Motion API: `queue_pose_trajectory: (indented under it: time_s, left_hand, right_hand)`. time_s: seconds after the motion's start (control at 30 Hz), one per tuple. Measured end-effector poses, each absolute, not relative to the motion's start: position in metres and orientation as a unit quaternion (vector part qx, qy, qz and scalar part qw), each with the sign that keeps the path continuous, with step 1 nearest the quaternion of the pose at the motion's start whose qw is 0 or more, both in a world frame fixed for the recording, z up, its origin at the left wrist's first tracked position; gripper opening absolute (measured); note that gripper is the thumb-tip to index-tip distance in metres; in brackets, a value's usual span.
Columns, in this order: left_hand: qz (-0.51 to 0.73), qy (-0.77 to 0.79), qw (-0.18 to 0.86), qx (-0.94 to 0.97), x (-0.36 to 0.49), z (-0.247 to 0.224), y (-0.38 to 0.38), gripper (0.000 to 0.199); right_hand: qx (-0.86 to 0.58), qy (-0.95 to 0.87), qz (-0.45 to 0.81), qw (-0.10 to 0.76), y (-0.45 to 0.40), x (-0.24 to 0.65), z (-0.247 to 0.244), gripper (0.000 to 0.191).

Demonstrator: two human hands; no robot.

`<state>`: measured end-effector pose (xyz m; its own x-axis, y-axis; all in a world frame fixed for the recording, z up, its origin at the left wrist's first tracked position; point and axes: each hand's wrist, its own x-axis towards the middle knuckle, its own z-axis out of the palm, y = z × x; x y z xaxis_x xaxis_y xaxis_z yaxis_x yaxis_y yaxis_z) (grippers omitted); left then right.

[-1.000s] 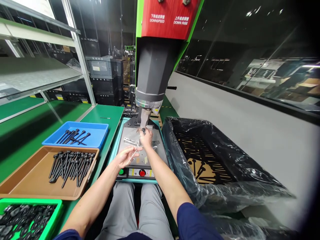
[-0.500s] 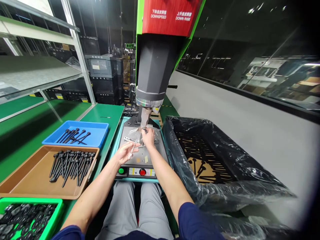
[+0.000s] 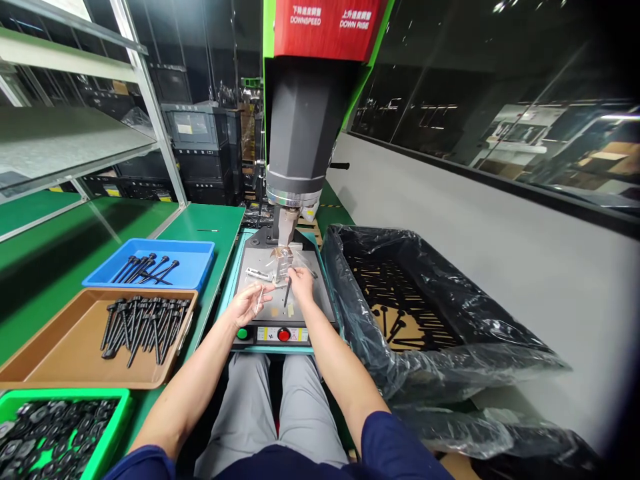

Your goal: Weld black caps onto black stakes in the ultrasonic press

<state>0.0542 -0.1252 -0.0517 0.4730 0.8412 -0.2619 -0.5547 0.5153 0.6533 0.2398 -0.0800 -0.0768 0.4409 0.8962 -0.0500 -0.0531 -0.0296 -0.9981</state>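
Note:
My right hand pinches a slim black rod, which points down over the machine's metal plate. To its left, my left hand has its fingers partly curled around what looks like a thin clear strip; its exact kind is hard to make out. Just beyond both hands stands a clear block-like fixture under the machine's metal horn. A small silver clamp-like piece lies on the plate behind my left hand.
At left are a blue tray and a brown tray of black rods with round heads, plus a green bin of black round parts. A plastic-lined box holding more rods stands right. Green and red buttons front the plate.
My right hand has come back toward me from under the horn, bringing the black rod into plain view. My left hand has stayed nearly in place. The whole view has shifted slightly.

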Motion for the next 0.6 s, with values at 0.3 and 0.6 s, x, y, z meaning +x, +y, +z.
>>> queue_pose_trajectory:
  time_s: [0.3, 0.6]
  left_hand:
    - [0.386, 0.372, 0.773, 0.339, 0.034, -0.09, -0.131, 0.029]
    - [0.577, 0.584, 0.447, 0.356, 0.005, -0.126, -0.192, 0.023]
  right_hand:
    - [-0.537, -0.346, 0.634, 0.436, -0.204, 0.224, -0.147, 0.032]
    - [-0.422, -0.438, 0.638, 0.472, -0.27, 0.219, -0.122, 0.043]
